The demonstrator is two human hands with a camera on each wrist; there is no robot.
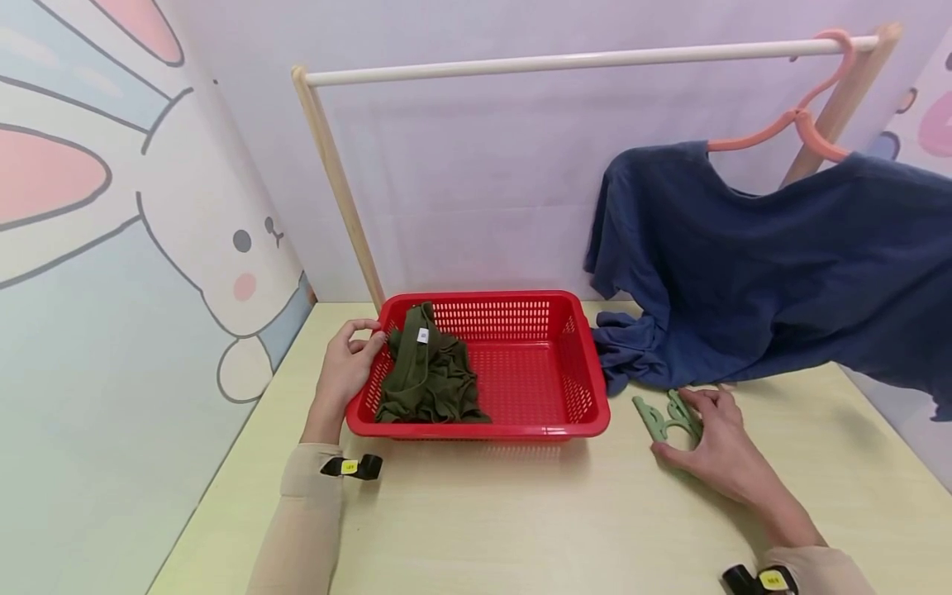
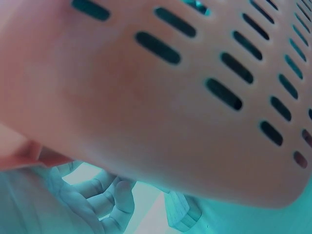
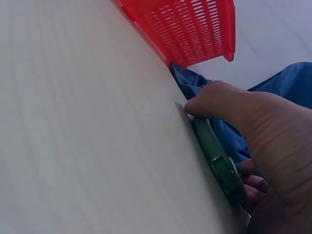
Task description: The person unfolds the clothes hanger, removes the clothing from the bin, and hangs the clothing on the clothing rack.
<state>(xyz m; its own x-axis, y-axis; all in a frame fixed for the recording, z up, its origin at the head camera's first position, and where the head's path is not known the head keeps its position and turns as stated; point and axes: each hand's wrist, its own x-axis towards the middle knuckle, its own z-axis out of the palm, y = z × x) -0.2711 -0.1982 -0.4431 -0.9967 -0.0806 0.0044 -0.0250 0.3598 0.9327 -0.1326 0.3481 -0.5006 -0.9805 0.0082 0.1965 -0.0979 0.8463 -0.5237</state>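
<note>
In the head view my left hand (image 1: 348, 364) holds the left rim of a red plastic basket (image 1: 521, 430), its thumb over the edge. Inside the basket's left half lies a crumpled dark green garment (image 1: 431, 380) with a white label. My right hand (image 1: 721, 442) grips a green folding hanger (image 1: 654, 419) on the table; thumb and fingers lie at different parts of it. The right wrist view shows the hanger (image 3: 214, 156) edge-on between thumb and fingers. In the left wrist view the basket wall (image 2: 146, 112) hides part of the left hand (image 2: 97, 200).
A navy shirt (image 1: 744, 256) hangs on an orange hanger (image 1: 806, 120) at the right of a white rail (image 1: 565, 63) with wooden legs. Its lower part rests on the table (image 1: 521, 521) beside the basket. A wall with a rabbit picture (image 1: 208, 223) stands at the left.
</note>
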